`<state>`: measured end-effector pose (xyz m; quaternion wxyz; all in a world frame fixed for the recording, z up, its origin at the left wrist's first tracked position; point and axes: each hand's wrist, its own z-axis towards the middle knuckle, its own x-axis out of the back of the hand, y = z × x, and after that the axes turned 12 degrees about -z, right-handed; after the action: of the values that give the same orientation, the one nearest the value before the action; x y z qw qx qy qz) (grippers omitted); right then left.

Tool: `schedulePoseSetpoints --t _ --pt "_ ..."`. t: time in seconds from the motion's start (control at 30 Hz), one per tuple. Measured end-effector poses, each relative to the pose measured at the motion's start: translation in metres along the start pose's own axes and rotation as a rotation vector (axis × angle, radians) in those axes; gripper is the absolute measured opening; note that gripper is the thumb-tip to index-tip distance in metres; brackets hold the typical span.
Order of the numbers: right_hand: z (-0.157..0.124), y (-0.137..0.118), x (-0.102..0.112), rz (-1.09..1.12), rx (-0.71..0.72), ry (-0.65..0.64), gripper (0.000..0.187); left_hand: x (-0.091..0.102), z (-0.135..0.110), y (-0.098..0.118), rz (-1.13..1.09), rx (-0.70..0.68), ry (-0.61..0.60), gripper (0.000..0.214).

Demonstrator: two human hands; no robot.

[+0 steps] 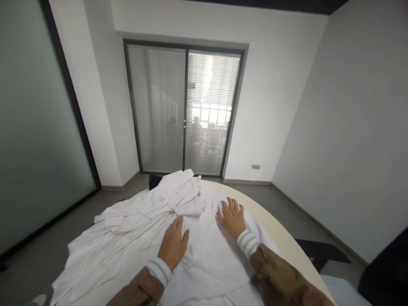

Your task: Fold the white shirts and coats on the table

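A large white garment (197, 250), which looks like a coat or shirt, lies spread and wrinkled across a round table (267, 216). Its left part is bunched in folds, while the right part is flatter. My left hand (174, 243) rests palm down on the cloth near the middle, fingers out and thumb apart. Farther forward and to the right, my right hand (232, 217) lies on the garment close to its right edge, with fingers spread and slightly bent. Neither hand has cloth gripped in it.
Something dark blue (154, 181) shows beyond the folds at the table's far left. Glass doors with blinds (185, 110) stand ahead, with a frosted glass panel (35, 127) at left. A dark object (387, 267) and a black flat piece (321, 250) are at lower right.
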<state>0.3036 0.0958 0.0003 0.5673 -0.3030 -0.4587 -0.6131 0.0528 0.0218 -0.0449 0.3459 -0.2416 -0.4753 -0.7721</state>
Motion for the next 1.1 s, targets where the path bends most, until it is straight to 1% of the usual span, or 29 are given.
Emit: schedulePoseSetpoints --t 0.07,0.17,0.23,0.33,0.4,0.47,0.53,0.57,0.63,0.7,0.8,0.87,0.9,1.0,1.1 --pt "-0.013 0.004 -0.007 0.029 -0.001 -0.152 0.065 0.001 0.001 0.000 -0.005 -0.005 0.013 0.054" --pt "-0.023 0.018 -0.018 0.073 -0.085 -0.378 0.077 0.009 0.004 0.001 -0.014 0.015 0.021 0.050" --pt "-0.025 0.029 -0.023 0.094 -0.136 -0.469 0.082 0.016 0.007 0.002 -0.011 0.060 0.027 0.048" --pt "-0.023 0.042 -0.018 0.111 -0.138 -0.532 0.086 0.026 0.008 0.006 0.026 0.143 0.024 0.047" --pt "-0.020 0.044 -0.009 0.112 -0.120 -0.511 0.084 0.029 0.007 0.009 0.053 0.166 -0.001 0.045" --pt "-0.016 0.039 0.002 0.125 -0.054 -0.405 0.074 0.030 0.005 0.011 0.065 0.162 -0.039 0.044" --pt "-0.011 0.026 0.014 0.179 0.015 -0.278 0.058 0.028 0.002 0.012 0.052 0.126 -0.057 0.042" --pt "-0.007 0.017 0.018 0.218 0.024 -0.240 0.054 0.026 0.001 0.012 0.034 0.094 -0.054 0.041" --pt "0.000 -0.003 0.023 0.307 -0.027 -0.249 0.058 0.023 -0.001 0.010 -0.022 0.012 -0.030 0.039" --pt "0.010 -0.023 0.024 0.413 -0.115 -0.320 0.057 0.020 -0.002 0.008 -0.093 -0.048 -0.005 0.038" --pt "0.029 -0.045 0.019 0.561 -0.195 -0.393 0.034 0.020 -0.002 0.007 -0.183 -0.078 0.038 0.038" --pt "0.045 -0.055 0.016 0.646 -0.202 -0.380 0.022 0.021 -0.001 0.007 -0.195 -0.072 0.060 0.038" --pt "0.053 -0.060 0.016 0.697 -0.200 -0.365 0.022 0.022 -0.001 0.007 -0.180 -0.065 0.067 0.038" --pt "0.073 -0.074 0.017 0.871 -0.172 -0.332 0.035 0.023 0.000 0.006 -0.086 -0.017 0.065 0.036" --pt "0.078 -0.087 0.020 1.023 -0.087 -0.346 0.053 0.023 0.001 0.003 -0.024 0.033 0.050 0.035"
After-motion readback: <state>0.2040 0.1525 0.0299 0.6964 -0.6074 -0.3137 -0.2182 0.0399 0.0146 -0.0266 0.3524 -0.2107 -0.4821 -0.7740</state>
